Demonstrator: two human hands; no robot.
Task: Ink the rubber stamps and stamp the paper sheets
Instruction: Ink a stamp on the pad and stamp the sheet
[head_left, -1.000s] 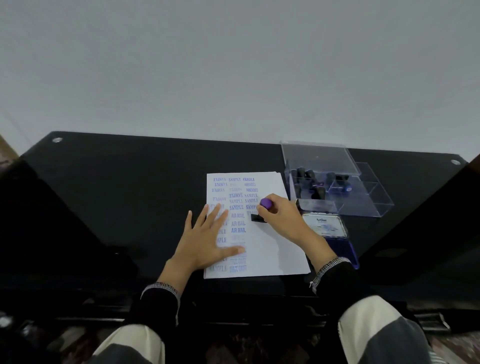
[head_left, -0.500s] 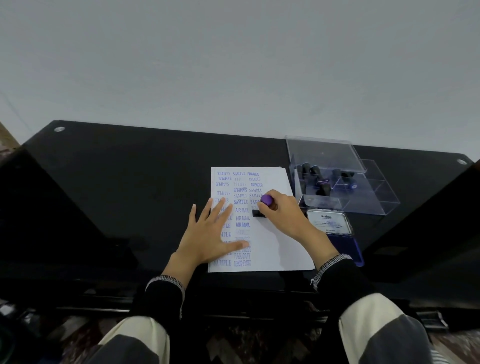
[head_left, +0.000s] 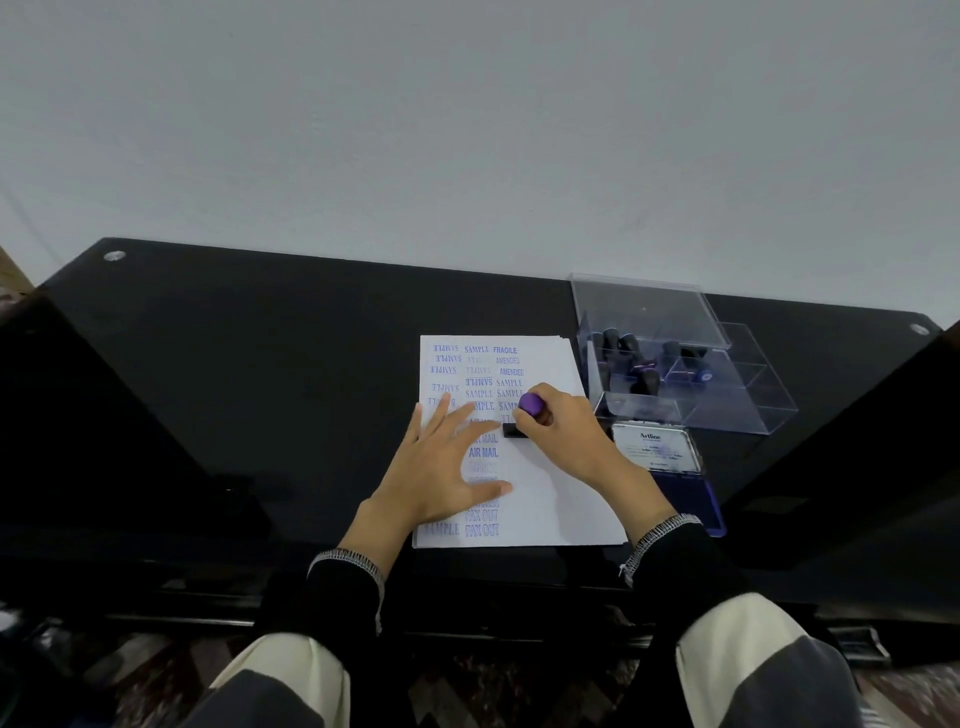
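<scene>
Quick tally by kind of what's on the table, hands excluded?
Stamp in the right hand, purple-topped: 1
Paper stack: 1
Ink pad, lid open: 1
Clear stamp box, open: 1
Stamps inside the box: several, dark and overlapping, exact count not readable
Total, leaving out the boxed stamps: 4

Both forearms are covered by black sleeves, each ending at the wrist in a narrow ribbed cuff flecked black and white, the left cuff (head_left: 347, 564) and the right cuff (head_left: 658, 538). Nearer the shoulders the sleeves change to broad cream panels with dark grey panels below them. The left hand (head_left: 441, 478) and right hand (head_left: 563, 428) are bare, without rings or a watch showing.
</scene>
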